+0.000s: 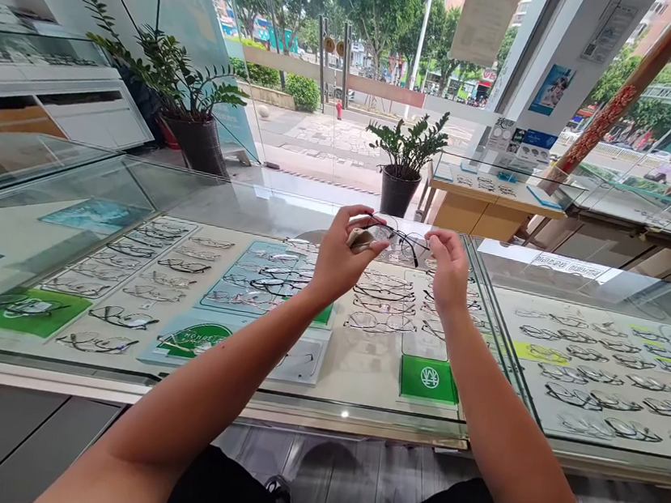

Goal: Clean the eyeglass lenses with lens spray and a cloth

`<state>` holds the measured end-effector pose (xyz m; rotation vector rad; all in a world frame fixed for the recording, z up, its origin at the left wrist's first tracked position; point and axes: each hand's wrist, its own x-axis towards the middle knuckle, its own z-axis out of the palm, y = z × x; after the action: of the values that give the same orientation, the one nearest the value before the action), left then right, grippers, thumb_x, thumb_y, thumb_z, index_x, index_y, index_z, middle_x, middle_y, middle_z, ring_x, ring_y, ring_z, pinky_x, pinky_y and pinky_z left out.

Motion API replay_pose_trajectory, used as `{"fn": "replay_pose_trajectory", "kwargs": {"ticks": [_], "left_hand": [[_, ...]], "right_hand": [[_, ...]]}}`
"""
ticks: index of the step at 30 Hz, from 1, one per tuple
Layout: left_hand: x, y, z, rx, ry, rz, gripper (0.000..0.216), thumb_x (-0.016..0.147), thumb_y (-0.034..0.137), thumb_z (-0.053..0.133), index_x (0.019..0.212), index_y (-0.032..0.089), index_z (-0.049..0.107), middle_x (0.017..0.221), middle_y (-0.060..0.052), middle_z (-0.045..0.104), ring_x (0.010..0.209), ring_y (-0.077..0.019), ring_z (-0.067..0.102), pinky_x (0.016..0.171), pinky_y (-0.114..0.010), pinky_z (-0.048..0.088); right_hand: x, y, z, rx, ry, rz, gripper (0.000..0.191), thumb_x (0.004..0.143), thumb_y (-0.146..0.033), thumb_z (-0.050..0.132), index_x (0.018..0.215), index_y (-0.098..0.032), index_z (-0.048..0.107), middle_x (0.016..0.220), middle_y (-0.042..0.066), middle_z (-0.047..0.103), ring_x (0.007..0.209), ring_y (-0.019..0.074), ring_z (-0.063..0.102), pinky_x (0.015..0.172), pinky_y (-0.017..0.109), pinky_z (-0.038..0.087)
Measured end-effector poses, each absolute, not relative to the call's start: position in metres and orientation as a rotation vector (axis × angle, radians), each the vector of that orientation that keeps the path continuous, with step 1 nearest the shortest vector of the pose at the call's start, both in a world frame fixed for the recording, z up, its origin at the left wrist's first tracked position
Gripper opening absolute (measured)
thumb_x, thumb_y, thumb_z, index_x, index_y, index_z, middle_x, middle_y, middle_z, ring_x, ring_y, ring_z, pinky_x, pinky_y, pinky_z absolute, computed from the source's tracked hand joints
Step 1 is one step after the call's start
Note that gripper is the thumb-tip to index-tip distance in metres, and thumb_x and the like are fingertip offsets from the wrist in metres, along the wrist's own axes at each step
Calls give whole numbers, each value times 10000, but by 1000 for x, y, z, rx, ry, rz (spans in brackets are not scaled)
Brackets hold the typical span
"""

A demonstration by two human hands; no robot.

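A shop interior beside a tall glass window point(392, 93), with a street and trees beyond; two potted plants stand inside, the left plant point(192, 95) and the centre plant point(406, 150). Before you lies a glass display counter point(351, 422), within which rows of spectacles point(380, 322) are laid out, together with a green block point(430, 379) bearing a white emblem near the front edge. A second display case point(568, 449) adjoins on the right. Your two hands are raised above the counter, a pair of dark-rimmed glasses point(397, 233) suspended between them. Your left hand point(340, 256) grips one side of the glasses, its fingers curled also about a small beige piece point(361, 240) resembling cloth. Your right hand point(450, 272) pinches the opposite side between thumb and fingertips. Your forearms extend over the counter's front edge; your dark-clothed knees appear below.
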<state>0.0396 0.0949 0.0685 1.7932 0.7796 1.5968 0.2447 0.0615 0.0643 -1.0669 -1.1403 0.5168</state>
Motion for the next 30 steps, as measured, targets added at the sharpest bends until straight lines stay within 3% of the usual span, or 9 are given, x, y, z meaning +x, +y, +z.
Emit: {"fn": "replay_pose_trajectory", "kwargs": {"ticks": [5,9,13,15,18,21,23,25,30], "left_hand": [[37,99,65,1936,788,1420,556,898,262,865,1393,253,612,1283,-109,843,907,-171,792,883,-331,628],[35,99,64,1969,722,1327,557,927,273,845,1435,259,616,1318,-124,830,1097,-229,816,970,-378,649],[35,100,65,1973,664,1292,553,944,250,832,1452,263,613,1303,-119,823,1235,-248,795,1040,-392,643],[35,100,65,1988,681,1298,569,946,245,831,1469,266,609,1294,-114,820,1167,-233,801,1012,-382,640],[34,100,66,1991,761,1355,603,927,261,850,1477,262,605,1294,-102,809,888,-161,764,859,-334,616],[35,96,68,1969,902,1481,435,909,285,852,1309,231,689,1133,-57,814,733,-128,668,735,-303,545],[37,92,70,1987,957,1486,213,935,334,824,1092,214,746,908,-14,783,702,-141,633,696,-299,505],[39,87,71,2033,955,1408,182,958,392,800,942,213,769,758,7,741,692,-159,627,682,-302,489],[44,84,67,2104,937,1282,200,974,419,782,942,225,815,865,-23,823,782,-204,717,746,-334,538]], "right_hand": [[251,59,70,-1045,-1441,596,140,922,-426,791,932,-288,818,1166,47,835,1174,268,713,1145,504,504],[258,63,70,-1003,-1481,908,221,840,-488,909,873,-278,848,946,32,857,995,254,750,1051,489,568],[262,64,72,-1003,-1491,986,264,823,-537,927,834,-277,884,911,29,878,963,244,768,1017,467,588],[261,63,72,-1004,-1471,980,266,819,-543,929,839,-279,899,912,33,886,959,245,776,1024,475,590],[260,63,70,-993,-1398,961,248,809,-526,938,857,-284,910,929,43,897,971,255,792,1049,498,594],[257,65,67,-1009,-1317,880,226,828,-504,926,881,-284,915,974,55,904,1011,262,794,1061,504,597],[253,65,65,-1010,-1261,834,228,838,-500,921,900,-280,913,1008,57,905,1033,262,791,1068,497,600],[248,65,63,-996,-1219,826,238,822,-495,937,910,-277,901,1002,51,899,1019,257,792,1063,485,609],[241,66,60,-950,-1105,859,247,793,-468,960,912,-272,871,1035,42,896,993,233,795,1051,448,632]]}}
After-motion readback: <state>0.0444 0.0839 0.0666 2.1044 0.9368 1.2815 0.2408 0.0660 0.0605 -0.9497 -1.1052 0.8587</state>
